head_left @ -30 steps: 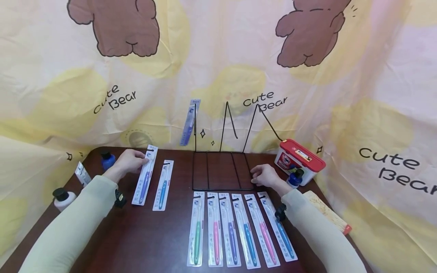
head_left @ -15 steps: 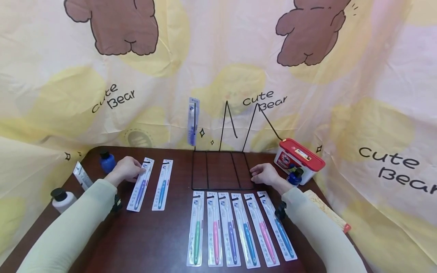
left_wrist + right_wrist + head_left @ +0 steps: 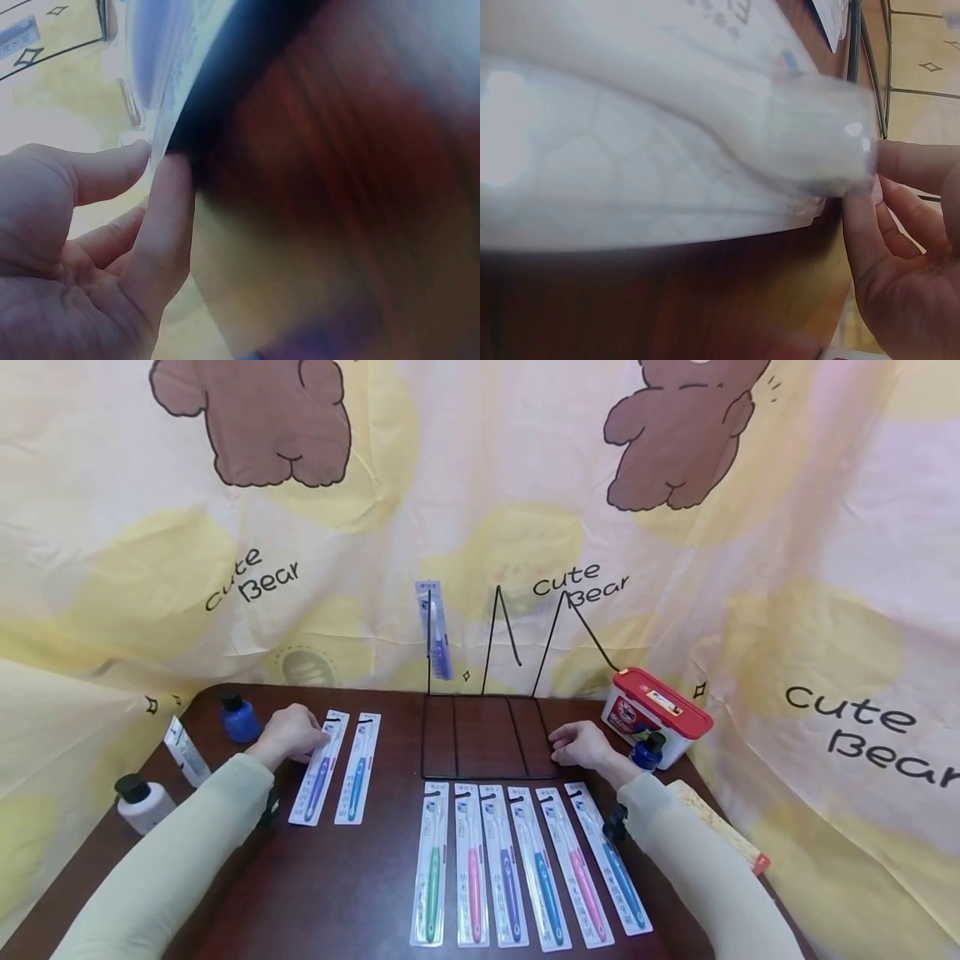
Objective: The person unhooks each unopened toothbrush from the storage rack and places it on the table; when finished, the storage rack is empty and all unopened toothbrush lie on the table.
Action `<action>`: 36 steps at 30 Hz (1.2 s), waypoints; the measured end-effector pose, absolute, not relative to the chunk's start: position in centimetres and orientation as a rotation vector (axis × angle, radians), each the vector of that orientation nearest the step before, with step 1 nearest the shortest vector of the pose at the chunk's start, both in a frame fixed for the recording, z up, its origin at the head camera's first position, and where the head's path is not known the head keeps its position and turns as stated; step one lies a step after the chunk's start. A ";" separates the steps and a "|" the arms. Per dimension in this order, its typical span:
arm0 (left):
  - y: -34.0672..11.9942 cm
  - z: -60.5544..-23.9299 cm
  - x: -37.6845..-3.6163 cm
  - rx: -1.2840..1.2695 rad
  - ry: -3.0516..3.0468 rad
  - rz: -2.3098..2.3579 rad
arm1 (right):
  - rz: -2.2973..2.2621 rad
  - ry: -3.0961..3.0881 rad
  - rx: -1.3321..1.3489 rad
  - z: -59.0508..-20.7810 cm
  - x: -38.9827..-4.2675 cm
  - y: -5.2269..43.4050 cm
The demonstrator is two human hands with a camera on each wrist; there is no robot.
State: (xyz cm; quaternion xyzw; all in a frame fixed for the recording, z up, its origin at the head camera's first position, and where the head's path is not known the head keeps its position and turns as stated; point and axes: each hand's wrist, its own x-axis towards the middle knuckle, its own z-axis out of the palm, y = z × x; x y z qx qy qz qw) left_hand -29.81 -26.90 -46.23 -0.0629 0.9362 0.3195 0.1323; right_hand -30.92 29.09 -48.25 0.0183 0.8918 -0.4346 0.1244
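Note:
In the head view my left hand (image 3: 288,732) pinches the upper left edge of a packaged purple toothbrush (image 3: 320,768). The left wrist view shows thumb and forefinger meeting on the package's edge (image 3: 176,97). Just right of it lies a packaged blue toothbrush (image 3: 357,768). My right hand (image 3: 583,745) grips the right side of a black wire rack (image 3: 487,776) near its front corner; a blister pack (image 3: 667,150) partly hides those fingertips in the right wrist view. One packaged purple toothbrush (image 3: 435,635) hangs from the rack's left upright.
Several packaged toothbrushes (image 3: 512,868) lie in a row before the rack. At right stand a red-lidded white tub (image 3: 660,714) and a dark blue bottle (image 3: 647,752). To the left are a blue bottle (image 3: 240,720), a white tube (image 3: 187,752) and a black-capped bottle (image 3: 144,803).
The purple toothbrush pack in my left hand has come down and now lies beside the blue one. The hanging pack has swung from left to right. My right hand has stayed put.

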 end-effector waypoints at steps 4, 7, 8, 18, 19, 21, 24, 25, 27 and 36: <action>-26.3 -46.0 -29.8 -0.169 2.754 0.836 | -1.264 2.603 0.066 -48.5 -31.0 29.1; -25.7 -45.3 -29.9 -0.121 2.831 0.713 | -1.256 2.605 0.072 -48.4 -31.0 29.1; -25.4 -44.9 -29.9 -0.093 2.867 0.688 | -1.257 2.604 0.078 -48.3 -31.0 29.1; -18.9 -38.7 -32.1 0.250 2.925 1.322 | -1.263 2.611 0.078 -48.1 -30.8 29.1; -18.1 -38.2 -32.4 0.247 2.896 1.389 | -1.267 2.609 0.081 -48.2 -30.8 29.1; -16.8 -37.4 -33.0 0.239 2.820 1.509 | -1.264 2.614 0.075 -48.4 -30.8 28.9; -14.9 -36.7 -33.9 0.252 2.753 1.621 | -1.259 2.625 0.076 -48.5 -30.8 28.8; -14.3 -36.5 -34.1 0.261 2.744 1.649 | -1.252 2.630 0.073 -48.5 -30.8 28.8; -13.2 -36.4 -34.6 0.279 2.750 1.678 | -1.246 2.635 0.071 -48.6 -30.8 28.8; -11.1 -36.7 -35.4 0.234 2.807 1.808 | -1.208 2.664 0.048 -48.3 -30.8 29.1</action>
